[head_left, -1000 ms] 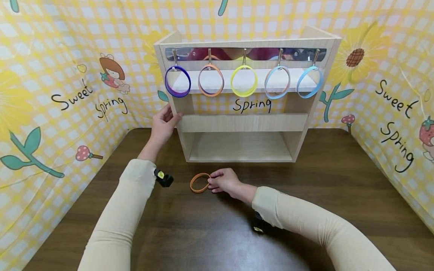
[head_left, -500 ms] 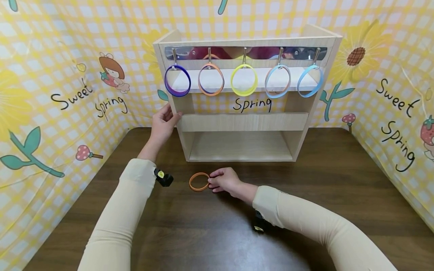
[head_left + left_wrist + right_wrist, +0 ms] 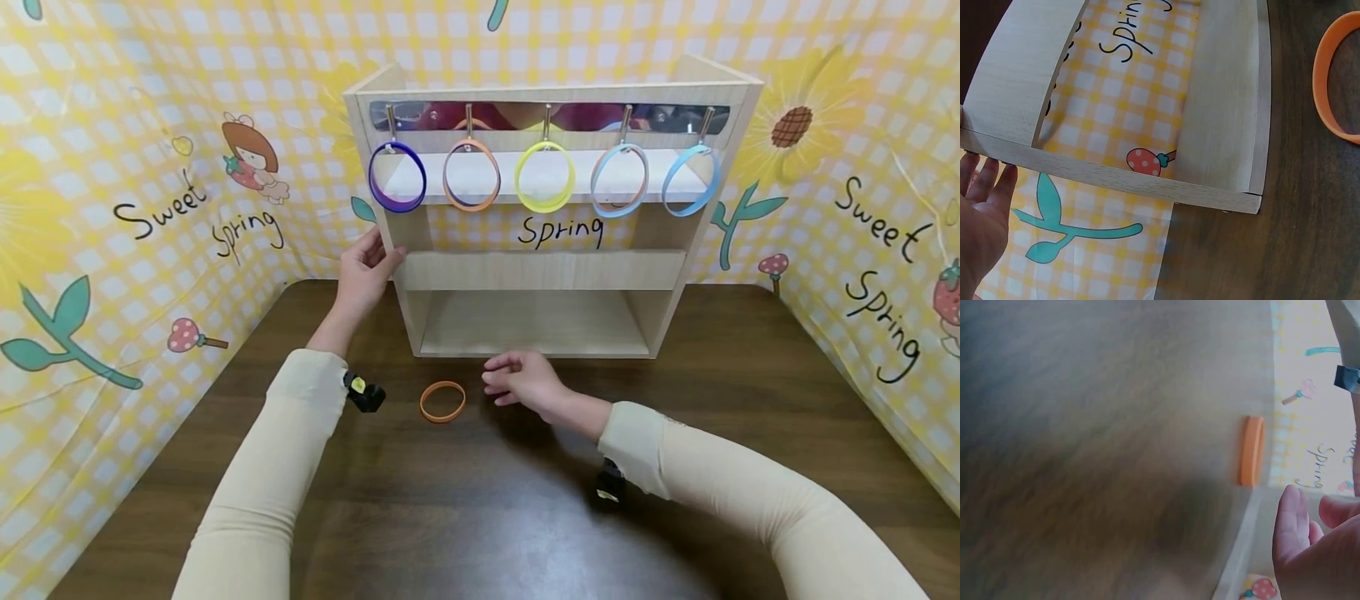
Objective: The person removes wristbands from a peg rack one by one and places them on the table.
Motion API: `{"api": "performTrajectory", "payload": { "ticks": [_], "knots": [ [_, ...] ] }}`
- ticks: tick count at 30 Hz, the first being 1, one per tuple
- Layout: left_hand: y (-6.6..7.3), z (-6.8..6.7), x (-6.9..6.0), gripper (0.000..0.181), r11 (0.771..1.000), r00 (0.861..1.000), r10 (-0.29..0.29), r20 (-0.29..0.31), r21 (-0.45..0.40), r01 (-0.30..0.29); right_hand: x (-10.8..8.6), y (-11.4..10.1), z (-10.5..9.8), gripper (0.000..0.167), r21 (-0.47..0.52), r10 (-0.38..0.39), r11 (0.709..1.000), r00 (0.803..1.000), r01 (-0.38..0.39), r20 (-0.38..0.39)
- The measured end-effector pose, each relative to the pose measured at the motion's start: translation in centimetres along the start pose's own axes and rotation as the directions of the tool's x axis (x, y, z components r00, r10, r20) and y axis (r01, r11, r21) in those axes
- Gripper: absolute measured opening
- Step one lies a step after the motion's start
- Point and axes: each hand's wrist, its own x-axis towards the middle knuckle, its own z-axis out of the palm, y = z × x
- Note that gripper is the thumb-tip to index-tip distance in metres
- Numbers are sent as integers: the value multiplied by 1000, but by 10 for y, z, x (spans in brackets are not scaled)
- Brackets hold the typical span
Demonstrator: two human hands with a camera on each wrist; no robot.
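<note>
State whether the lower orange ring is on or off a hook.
Off: the orange ring lies flat on the table, below the hooks.

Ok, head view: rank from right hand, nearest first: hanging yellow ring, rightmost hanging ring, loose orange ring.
From the right hand:
1. Loose orange ring: lying just to its left, not touching.
2. Hanging yellow ring: ahead, middle of the row.
3. Rightmost hanging ring: ahead, off to the right.

Beyond the left, back and right edges of the dark brown wood-grain table (image 3: 465, 517) hangs a yellow-and-white checked fabric cloth (image 3: 615, 42) printed with black handwriting-style lettering (image 3: 161, 213), a small cartoon figure (image 3: 257, 160) above the back left corner, and a large brown-centred yellow flower (image 3: 792, 127) above the back right corner.
</note>
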Motion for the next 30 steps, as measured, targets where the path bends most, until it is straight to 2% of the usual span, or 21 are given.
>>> {"api": "performTrajectory", "payload": {
  "ticks": [10, 17, 19, 23, 26, 30],
  "knots": [
    [1, 0, -1, 53, 1000, 1000, -18, -1, 10, 18, -10, -19, -40, 29, 79, -92, 992, 989, 102, -120],
    [1, -1, -1, 53, 1000, 1000, -22, -1, 1, 22, -21, -45, -73, 19, 135, -185, 966, 953, 222, -239],
    [2, -1, -1, 52, 1000, 1000, -23, 0, 4, 23, -25, -52, -83, 18, 149, -212, 955, 941, 257, -265],
    [3, -1, -2, 52, 1000, 1000, -13, 6, 16, 13, -33, -66, -102, 26, 188, -261, 925, 913, 329, -314],
    [3, -1, -2, 52, 1000, 1000, -10, 9, 16, 10, -39, -77, -114, 35, 240, -289, 892, 892, 382, -346],
    [3, -1, -2, 52, 1000, 1000, -10, 14, 16, 10, -48, -89, -128, 30, 298, -318, 848, 871, 438, -375]
  ]
}}
